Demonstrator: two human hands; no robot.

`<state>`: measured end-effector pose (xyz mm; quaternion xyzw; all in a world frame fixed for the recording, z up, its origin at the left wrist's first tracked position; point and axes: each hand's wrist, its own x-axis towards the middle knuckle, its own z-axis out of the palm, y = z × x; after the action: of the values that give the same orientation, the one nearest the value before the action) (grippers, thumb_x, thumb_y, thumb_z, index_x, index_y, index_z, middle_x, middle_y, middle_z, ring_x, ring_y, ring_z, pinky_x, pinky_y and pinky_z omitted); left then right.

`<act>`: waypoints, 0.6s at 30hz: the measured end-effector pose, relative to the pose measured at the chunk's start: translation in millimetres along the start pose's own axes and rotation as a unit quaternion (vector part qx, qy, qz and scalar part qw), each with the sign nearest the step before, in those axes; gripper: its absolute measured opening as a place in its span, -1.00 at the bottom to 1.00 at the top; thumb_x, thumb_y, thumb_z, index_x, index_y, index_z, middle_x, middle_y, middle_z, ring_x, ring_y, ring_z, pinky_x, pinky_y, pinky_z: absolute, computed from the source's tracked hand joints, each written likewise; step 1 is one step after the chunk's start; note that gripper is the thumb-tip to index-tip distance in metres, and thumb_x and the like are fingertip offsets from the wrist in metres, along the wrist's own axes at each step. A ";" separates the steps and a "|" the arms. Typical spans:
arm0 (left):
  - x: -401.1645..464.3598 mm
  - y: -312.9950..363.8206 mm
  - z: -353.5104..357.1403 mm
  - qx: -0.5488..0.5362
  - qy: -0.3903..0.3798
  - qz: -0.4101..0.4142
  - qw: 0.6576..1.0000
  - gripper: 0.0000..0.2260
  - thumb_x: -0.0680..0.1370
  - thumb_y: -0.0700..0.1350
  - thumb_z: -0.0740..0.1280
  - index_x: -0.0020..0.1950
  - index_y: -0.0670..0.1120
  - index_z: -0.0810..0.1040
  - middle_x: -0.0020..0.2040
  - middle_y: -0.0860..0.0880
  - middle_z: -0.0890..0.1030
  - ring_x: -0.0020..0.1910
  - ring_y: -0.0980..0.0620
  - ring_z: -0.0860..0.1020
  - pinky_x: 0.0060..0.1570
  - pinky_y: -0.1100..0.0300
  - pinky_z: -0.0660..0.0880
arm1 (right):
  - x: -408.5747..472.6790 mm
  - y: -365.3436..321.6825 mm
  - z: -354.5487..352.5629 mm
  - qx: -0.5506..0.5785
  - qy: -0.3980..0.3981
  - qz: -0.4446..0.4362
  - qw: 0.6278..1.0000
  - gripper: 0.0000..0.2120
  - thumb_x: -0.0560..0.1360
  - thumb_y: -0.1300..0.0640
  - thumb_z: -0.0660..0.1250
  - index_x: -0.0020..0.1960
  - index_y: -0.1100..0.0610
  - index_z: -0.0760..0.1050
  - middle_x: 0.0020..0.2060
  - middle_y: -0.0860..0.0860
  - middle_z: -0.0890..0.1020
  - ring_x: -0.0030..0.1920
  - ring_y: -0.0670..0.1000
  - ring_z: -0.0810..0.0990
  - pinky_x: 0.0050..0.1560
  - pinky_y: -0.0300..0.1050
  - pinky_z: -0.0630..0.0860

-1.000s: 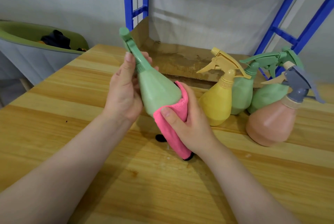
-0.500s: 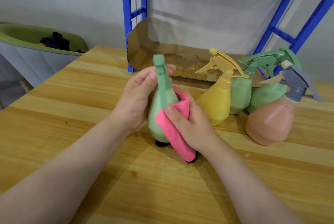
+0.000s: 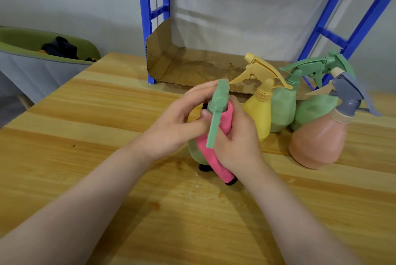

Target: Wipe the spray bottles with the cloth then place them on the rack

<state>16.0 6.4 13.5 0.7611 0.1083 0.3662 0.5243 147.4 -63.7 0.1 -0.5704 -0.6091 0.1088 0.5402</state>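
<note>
A light green spray bottle (image 3: 216,112) stands upright over the wooden table (image 3: 85,127), its trigger pointing toward me. My left hand (image 3: 177,123) grips its neck and spray head. My right hand (image 3: 237,138) presses a pink cloth (image 3: 211,157) around the bottle's neck and body; the cloth's lower end hangs down to the table. Most of the bottle's body is hidden by cloth and hands. To the right stand a yellow bottle (image 3: 258,112), two green bottles (image 3: 280,110) (image 3: 312,110) and a peach bottle with a grey head (image 3: 321,138).
A blue metal rack (image 3: 351,31) stands behind the table, its lowest shelf lined with brown cardboard (image 3: 192,65). At far left sits a green-rimmed grey bin (image 3: 32,65) with dark items inside.
The green bottle has swung from tilted left to upright, its trigger now facing me. My right hand has slid the cloth up from the body to the neck.
</note>
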 end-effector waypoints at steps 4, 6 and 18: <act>0.4 -1.5 11.2 -0.072 0.060 -0.009 0.996 -0.69 0.49 -0.16 0.40 0.23 0.00 0.57 0.07 0.15 0.61 0.07 0.16 0.56 0.08 0.26 0.45 | -4.4 -0.1 5.6 -0.080 0.060 0.010 0.995 -0.55 0.49 -0.09 0.29 0.31 0.09 0.44 0.11 -0.04 0.63 0.10 0.01 0.62 0.08 0.02 0.56; 2.0 -3.0 13.4 -0.077 0.102 0.006 0.992 -0.76 0.49 -0.17 0.41 0.16 -0.05 0.59 0.03 0.12 0.62 0.03 0.13 0.57 0.06 0.26 0.47 | -5.8 -3.6 7.8 -0.104 0.068 -0.008 0.992 -0.49 0.49 -0.11 0.28 0.36 0.12 0.42 0.19 -0.04 0.60 0.18 -0.03 0.57 0.17 -0.10 0.51; 3.3 -4.3 -0.3 -0.206 0.245 -0.013 0.947 -0.64 0.50 0.09 0.35 0.19 -0.10 0.59 0.16 -0.04 0.67 0.24 0.03 0.58 0.17 0.16 0.50 | -9.0 -5.3 14.6 -0.036 -0.035 0.002 0.999 -0.35 0.45 -0.20 0.33 0.45 0.02 0.30 0.30 -0.12 0.51 0.28 -0.14 0.49 0.28 -0.12 0.47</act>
<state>19.1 10.2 11.3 0.5214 0.1658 0.5488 0.6320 130.7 -65.6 -6.4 -0.5869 -0.6298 0.1075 0.4973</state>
